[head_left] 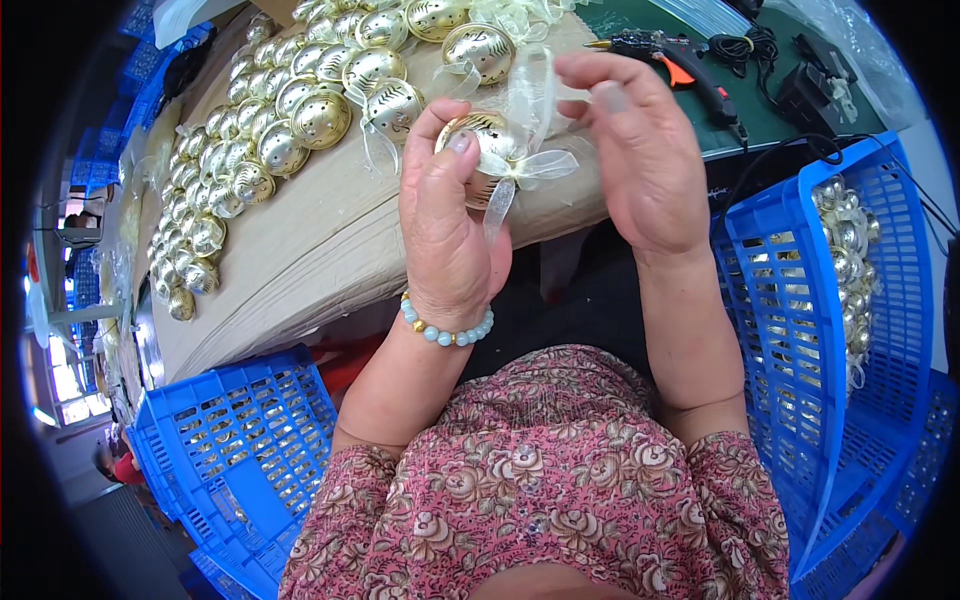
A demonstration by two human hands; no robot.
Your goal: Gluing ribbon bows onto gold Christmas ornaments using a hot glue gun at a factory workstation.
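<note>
A shiny gold ball ornament (478, 130) with dark cut-out patterns is in my left hand (445, 190), its thumb and fingers curled round the left side. A sheer cream ribbon bow (515, 170) sits on the ornament, with one tail hanging down. From the bow a tall ribbon loop (533, 95) stands up. My right hand (640, 150) is raised just right of that loop, fingers bent and apart, and I see nothing gripped in it. Its fingertips are close to the loop's edge; whether they touch it I cannot tell.
Many gold ornaments (320, 120) cover the cardboard-topped table (300, 260), some with ribbons. On the green surface (640, 20) lie a glue gun (690, 70) with an orange trigger and black cables. Blue crates stand left (240, 440) and right (780, 290), the right one holding more ornaments.
</note>
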